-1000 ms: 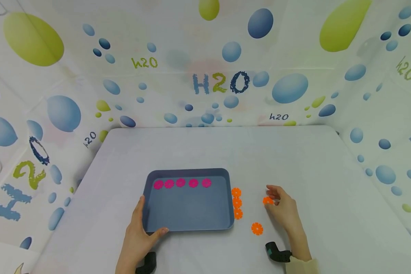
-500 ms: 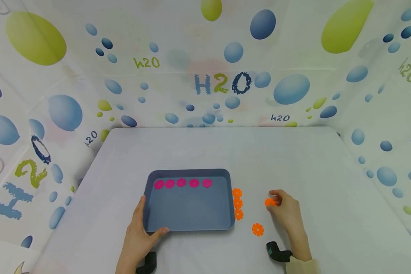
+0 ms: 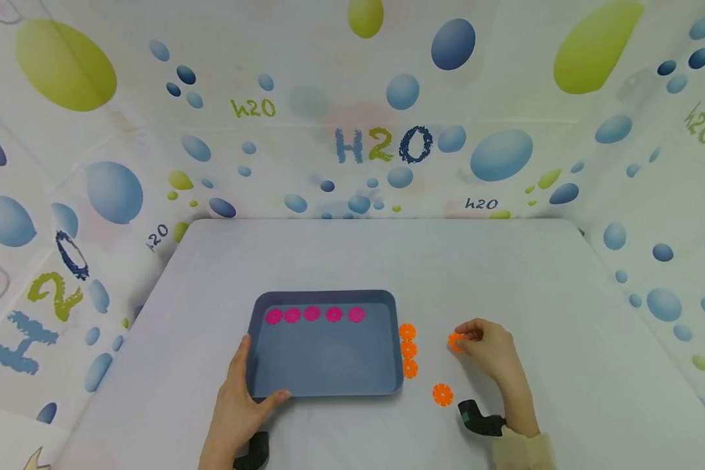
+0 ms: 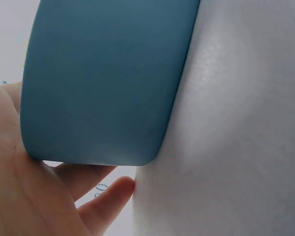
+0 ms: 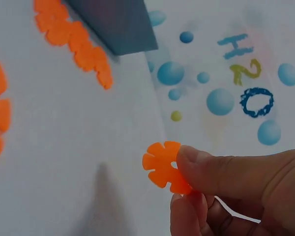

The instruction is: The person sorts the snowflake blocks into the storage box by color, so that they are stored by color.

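Observation:
A blue-grey rectangular tray (image 3: 329, 365) sits on the white table. My left hand (image 3: 237, 405) grips its near left corner, thumb at the front rim and fingers along the left wall. Close up in the left wrist view, the tray wall (image 4: 103, 88) lies against the palm. To the right of the tray, my right hand (image 3: 492, 349) pinches an orange flower-shaped disc (image 5: 160, 164) with notched edges between thumb and fingers. The right wrist view shows this disc raised above the tabletop.
Several pink notched discs (image 3: 312, 314) form a row along the tray's far side. Three orange discs (image 3: 408, 349) line up against its right wall, and a lone orange disc (image 3: 443, 395) lies nearer the front. A printed cloth wall (image 3: 305, 150) rises behind the table.
My right hand lifts the orange disc, first drawing slightly back, then moving a little left. The left hand keeps its hold on the tray's corner.

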A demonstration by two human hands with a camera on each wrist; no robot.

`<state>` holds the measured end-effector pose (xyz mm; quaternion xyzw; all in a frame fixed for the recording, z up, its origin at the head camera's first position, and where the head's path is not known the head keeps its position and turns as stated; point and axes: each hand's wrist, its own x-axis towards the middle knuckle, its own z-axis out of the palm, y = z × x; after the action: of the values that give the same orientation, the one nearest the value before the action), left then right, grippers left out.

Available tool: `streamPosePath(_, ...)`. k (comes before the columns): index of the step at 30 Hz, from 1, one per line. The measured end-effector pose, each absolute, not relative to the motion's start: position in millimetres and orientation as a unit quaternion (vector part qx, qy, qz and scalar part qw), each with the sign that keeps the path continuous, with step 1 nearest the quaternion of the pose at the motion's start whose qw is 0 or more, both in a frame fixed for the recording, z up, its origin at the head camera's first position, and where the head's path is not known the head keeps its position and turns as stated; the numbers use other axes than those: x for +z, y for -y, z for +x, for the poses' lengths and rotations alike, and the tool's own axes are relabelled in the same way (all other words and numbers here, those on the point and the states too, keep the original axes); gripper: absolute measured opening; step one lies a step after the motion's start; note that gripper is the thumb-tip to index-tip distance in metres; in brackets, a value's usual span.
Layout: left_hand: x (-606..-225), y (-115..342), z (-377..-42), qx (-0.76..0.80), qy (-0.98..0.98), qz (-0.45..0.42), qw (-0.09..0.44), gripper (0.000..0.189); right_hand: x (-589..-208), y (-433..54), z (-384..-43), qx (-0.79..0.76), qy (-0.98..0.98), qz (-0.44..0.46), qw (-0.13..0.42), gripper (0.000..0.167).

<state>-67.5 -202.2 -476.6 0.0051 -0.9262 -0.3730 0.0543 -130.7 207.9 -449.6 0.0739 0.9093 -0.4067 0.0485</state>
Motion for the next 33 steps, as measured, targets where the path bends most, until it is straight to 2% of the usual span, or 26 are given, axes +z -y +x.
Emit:
streamPosePath(8,-477.9,202.9,-68.6,-0.385,0.922,0.02,0.034,0.12,-423.2,-179.4,-163.1,-0.521,-0.851,0.035,0.054,0.021)
streamPosePath(18,-478.7,203.2,-68.9,-0.383,0.923,0.02,0.039,0.121,-414.8,-128.7,-196.9,-0.618,-0.782,0.003,0.08,0.026)
streamPosePath(33,-478.2,201.9,-69.0,-0.384,0.922,0.021,0.041,0.122,-428.5,-27.1,-211.2,-0.682,-0.714,-0.015,0.158,0.02)
